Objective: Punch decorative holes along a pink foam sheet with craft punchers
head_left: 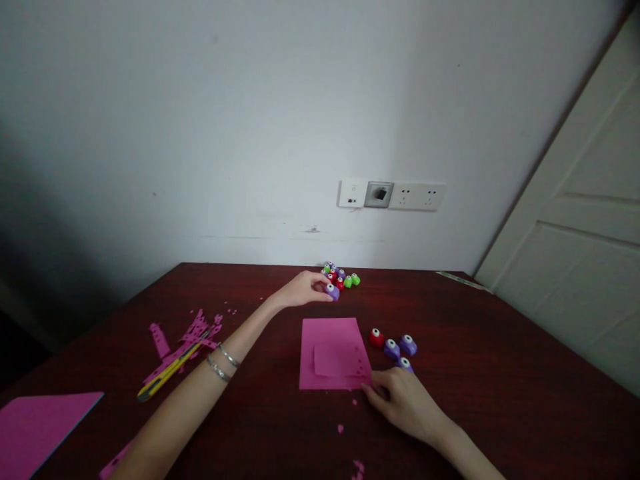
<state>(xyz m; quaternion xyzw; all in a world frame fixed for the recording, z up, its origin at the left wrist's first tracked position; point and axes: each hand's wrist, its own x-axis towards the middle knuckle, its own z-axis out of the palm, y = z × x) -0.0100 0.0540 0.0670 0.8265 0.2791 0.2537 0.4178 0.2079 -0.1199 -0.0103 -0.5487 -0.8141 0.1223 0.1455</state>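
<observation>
My left hand point(306, 289) is stretched toward the far side of the table, its thumb and fingers closed on a purple craft punch point(333, 292). Just beyond it sits a cluster of red, green and purple punches point(341, 283). A pink sheet point(310, 333) lies in the middle with a smaller pink piece point(333, 360) on top, small marks along its right side. My right hand point(400, 400) rests at the sheet's lower right corner, fingertips touching it, fingers bent and slightly apart. Near that hand stand a red punch point(376, 337) and several purple punches point(408, 345).
A yellow cutter point(167, 377) lies among pink scraps point(196, 332) on the left. Another pink sheet point(43, 427) is at the near left edge. Small pink bits point(341, 429) lie near the front. A thin strip point(463, 281) sits at the far right.
</observation>
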